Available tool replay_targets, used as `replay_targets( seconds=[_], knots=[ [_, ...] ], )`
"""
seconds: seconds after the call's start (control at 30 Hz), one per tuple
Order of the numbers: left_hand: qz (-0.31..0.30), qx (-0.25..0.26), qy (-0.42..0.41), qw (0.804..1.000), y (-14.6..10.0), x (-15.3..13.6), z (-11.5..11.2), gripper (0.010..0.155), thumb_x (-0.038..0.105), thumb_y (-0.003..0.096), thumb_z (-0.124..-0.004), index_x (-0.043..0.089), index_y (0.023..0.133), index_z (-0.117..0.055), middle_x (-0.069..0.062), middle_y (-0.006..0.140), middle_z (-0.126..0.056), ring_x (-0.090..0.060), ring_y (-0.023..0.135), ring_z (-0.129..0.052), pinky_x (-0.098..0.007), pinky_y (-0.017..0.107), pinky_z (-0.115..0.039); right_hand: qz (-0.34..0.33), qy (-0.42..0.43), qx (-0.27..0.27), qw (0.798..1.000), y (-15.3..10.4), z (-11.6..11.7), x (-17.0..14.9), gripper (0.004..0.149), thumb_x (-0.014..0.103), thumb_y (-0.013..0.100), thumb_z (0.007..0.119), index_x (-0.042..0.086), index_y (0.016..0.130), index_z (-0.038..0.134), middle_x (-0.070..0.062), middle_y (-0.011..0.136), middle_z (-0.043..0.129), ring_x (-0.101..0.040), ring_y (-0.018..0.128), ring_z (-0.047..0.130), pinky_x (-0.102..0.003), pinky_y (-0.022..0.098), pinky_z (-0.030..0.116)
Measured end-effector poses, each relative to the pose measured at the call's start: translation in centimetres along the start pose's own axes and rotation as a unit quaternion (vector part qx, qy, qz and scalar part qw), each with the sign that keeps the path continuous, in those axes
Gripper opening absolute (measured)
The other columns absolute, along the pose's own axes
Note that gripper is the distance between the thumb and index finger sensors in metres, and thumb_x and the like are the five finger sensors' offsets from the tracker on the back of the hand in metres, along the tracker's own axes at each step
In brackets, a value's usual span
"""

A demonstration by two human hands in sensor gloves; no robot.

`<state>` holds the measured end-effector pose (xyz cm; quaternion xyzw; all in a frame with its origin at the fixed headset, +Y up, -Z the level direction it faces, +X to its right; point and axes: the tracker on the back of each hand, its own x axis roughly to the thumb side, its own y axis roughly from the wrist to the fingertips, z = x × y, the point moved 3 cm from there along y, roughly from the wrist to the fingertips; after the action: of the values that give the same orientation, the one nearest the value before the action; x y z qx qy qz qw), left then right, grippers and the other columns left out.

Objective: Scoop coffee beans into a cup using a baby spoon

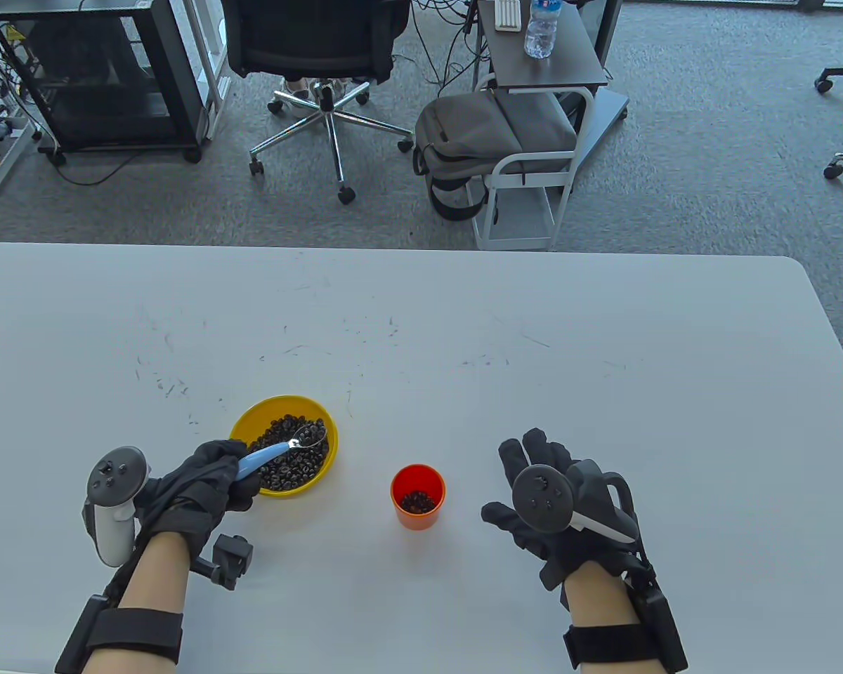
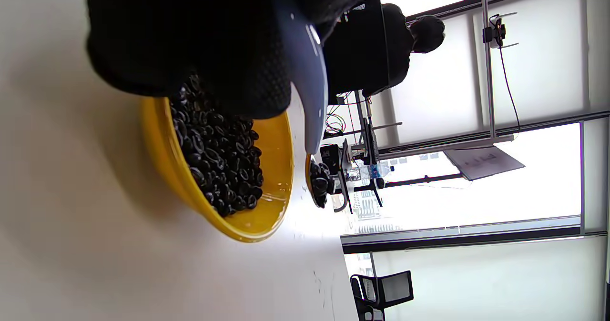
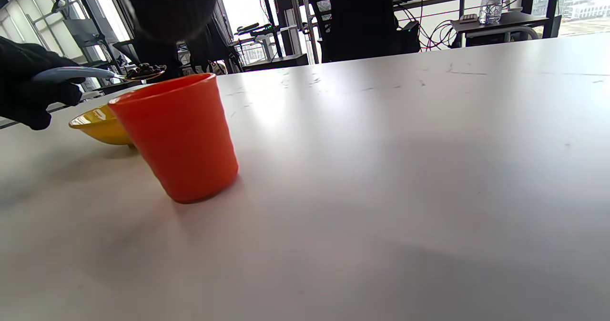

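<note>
Spoon [image 1: 281,453]: one baby spoon with a pale blue handle and a small metal bowl, gripped at the handle by the curled fingers [image 1: 214,467] of the left hand [image 1: 197,484]. Its bowl carries a few dark coffee beans and is held above the heap of beans [image 1: 291,460] in the single yellow bowl [image 1: 242,425]; the right wrist view shows the loaded tip [image 3: 143,71] raised clear of the bowl's rim [image 3: 88,118].

Yellow bowl: shallow, glossy, filled with dark brown roasted beans, standing toward the near left part of the white desk [image 1: 464,337], directly beside the left hand.

Cup [image 1: 417,497]: one orange cup, upright, tapering toward its base, with a thin layer of beans [image 1: 418,502] on its bottom. It stands to the right of the bowl, apart from it, near the desk's near edge.

Right hand [image 1: 555,498]: rests palm down on the desk to the right of the cup, not touching it, fingers [image 1: 534,449] spread wide and holding nothing.

Count: two gloved hands, one spoon, one bowl, one cup. Fine dark scuff marks are scattered across the middle of the desk.
</note>
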<state>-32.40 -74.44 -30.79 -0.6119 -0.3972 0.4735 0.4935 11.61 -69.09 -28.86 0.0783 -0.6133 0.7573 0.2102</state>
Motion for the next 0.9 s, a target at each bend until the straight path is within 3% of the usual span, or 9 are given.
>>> replay_targets(
  seconds=[0.47,0.67,0.9],
  knots=[
    [-0.041,-0.115,0.004,0.993,-0.4,2.7,-7.4,0.044,0.013,0.0601,-0.064,-0.002,0.101,-0.066,-0.032,0.090,-0.077,-0.032,0.060,-0.102,-0.052,0.052,-0.087,0.002,0.002,-0.002,1.000,-0.1,-0.1,-0.3,0.085,0.054,0.056,0.069,0.000,0.110,0.032,-0.041,0.109,0.028,-0.068,0.091,0.042,-0.077,0.061,0.047],
    [-0.072,-0.150,0.047,0.985,-0.9,3.4,-9.8,0.044,0.014,0.0609,-0.065,0.000,0.102,-0.065,-0.031,0.092,-0.075,-0.032,0.063,-0.101,-0.052,0.055,-0.087,0.002,0.001,-0.002,1.000,-0.1,-0.1,-0.2,0.085,0.054,0.056,0.069,0.000,0.110,0.032,-0.041,0.109,0.028,-0.068,0.091,0.042,-0.078,0.061,0.047],
    [-0.155,-0.154,0.150,0.964,-1.6,4.9,-11.1,0.043,0.015,0.0605,-0.067,0.003,0.102,-0.068,-0.029,0.095,-0.074,-0.033,0.067,-0.100,-0.053,0.057,-0.085,0.001,0.000,0.000,1.000,0.0,0.0,-0.2,0.085,0.054,0.056,0.069,0.000,0.110,0.033,-0.041,0.109,0.028,-0.068,0.091,0.042,-0.077,0.061,0.047]
  ],
)
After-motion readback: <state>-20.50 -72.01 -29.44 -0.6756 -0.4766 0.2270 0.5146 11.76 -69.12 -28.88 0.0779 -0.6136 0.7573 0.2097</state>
